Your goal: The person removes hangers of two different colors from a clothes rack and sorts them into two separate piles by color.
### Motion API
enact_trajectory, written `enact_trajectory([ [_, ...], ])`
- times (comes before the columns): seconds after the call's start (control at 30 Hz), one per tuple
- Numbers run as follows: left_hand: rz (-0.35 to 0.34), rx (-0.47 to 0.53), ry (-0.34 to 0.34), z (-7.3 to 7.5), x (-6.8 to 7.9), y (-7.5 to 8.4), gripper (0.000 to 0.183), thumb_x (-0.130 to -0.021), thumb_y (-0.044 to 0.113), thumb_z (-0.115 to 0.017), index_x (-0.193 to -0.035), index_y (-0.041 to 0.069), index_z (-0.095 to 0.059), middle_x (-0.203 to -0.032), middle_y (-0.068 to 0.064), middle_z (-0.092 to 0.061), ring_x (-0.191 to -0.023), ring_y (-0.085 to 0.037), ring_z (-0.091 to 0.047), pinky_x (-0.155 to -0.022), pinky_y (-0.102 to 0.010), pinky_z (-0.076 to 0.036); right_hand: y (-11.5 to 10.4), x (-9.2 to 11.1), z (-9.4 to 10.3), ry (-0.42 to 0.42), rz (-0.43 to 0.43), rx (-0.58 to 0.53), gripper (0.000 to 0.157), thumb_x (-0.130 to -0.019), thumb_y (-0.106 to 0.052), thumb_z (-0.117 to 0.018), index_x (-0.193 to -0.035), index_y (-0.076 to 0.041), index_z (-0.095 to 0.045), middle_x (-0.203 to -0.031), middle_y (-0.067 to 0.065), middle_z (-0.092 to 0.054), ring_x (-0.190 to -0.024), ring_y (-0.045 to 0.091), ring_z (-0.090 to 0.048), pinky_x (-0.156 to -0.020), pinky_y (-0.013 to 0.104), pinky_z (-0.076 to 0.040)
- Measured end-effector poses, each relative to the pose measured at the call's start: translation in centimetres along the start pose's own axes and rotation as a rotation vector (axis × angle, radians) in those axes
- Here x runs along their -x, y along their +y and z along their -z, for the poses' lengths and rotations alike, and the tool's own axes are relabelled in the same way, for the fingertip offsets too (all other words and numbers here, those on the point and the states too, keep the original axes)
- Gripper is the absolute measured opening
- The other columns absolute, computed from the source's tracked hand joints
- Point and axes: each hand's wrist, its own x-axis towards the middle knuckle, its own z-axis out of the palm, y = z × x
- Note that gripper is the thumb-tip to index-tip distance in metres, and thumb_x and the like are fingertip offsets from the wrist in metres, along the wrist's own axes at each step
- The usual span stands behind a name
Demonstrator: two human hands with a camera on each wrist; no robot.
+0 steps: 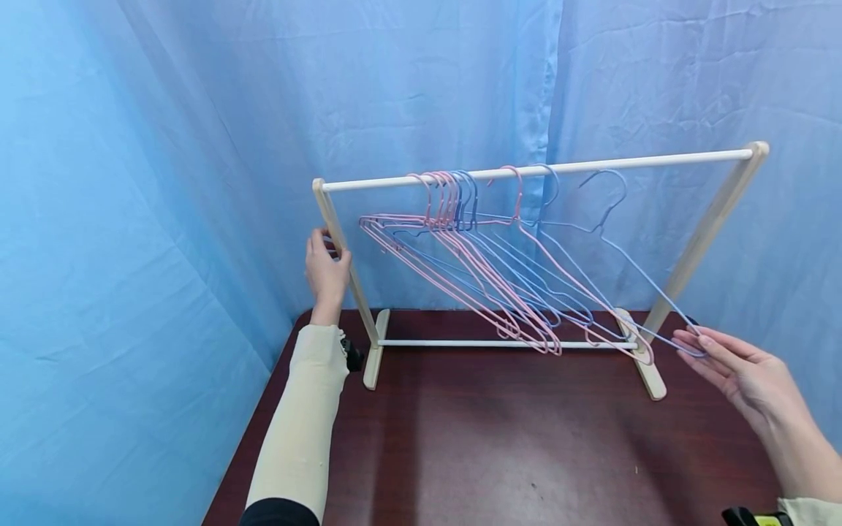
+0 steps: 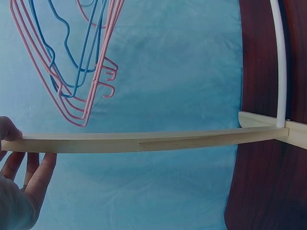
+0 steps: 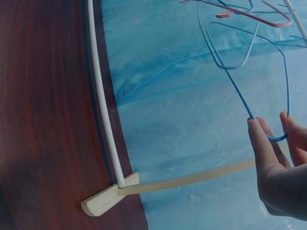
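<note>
White rail (image 1: pixel 684 159) leaves room right of held hanger (image 3: pixel 241 97).

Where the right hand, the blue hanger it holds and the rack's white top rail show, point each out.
Right hand (image 1: pixel 746 374): head view, middle of the hand.
Blue hanger (image 1: pixel 601 226): head view, neck below the hook.
White top rail (image 1: pixel 571 168): head view, bare stretch.

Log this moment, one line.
Left hand: grips pale wooden side post | Right hand: holds blue wire hanger | Hook: appears off white round rail
</note>
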Motion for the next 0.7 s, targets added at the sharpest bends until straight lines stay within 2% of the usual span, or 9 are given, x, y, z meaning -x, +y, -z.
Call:
enact_trajectory([
  [0.23,0.000,-0.002,0.001,0.0,0.0,0.0,0.038,-0.096,0.014,-0.061,-0.132,0.009,-0.050,-0.122,-0.017,-0.057,-0.108,-0.033,-0.063,-0.089,-0.049,-0.056,0.6,0.2,0.5,-0.008,-0.010,-0.015,0.042,-0.103,0.009,-0.028,-0.119,0.010,-0.068,-0.112,0.028,-0.071,-0.108,0.035,-0.071,-0.090,0.046,-0.058],
  [0.4,-0.003,-0.009,-0.002,-0.1,0.0,0.0,0.038,-0.096,0.014,-0.061,-0.132,0.009,-0.050,-0.123,-0.018,-0.056,-0.109,-0.033,-0.063,-0.090,-0.050,-0.055,1.1,0.4,1.1,-0.048,-0.019,-0.032,0.045,-0.103,0.011,-0.024,-0.121,0.011,-0.066,-0.115,0.029,-0.070,-0.111,0.035,-0.070,-0.093,0.046,-0.056],
  [0.7,-0.008,-0.004,0.000,0.0,0.1,-0.1,0.038,-0.097,0.014,-0.060,-0.133,0.009,-0.049,-0.123,-0.017,-0.056,-0.108,-0.032,-0.063,-0.088,-0.049,-0.055,2.0,0.6,1.9,-0.072,-0.086,-0.004,0.047,-0.104,0.009,-0.024,-0.125,0.005,-0.066,-0.115,0.028,-0.070,-0.111,0.033,-0.070,-0.094,0.042,-0.056],
])
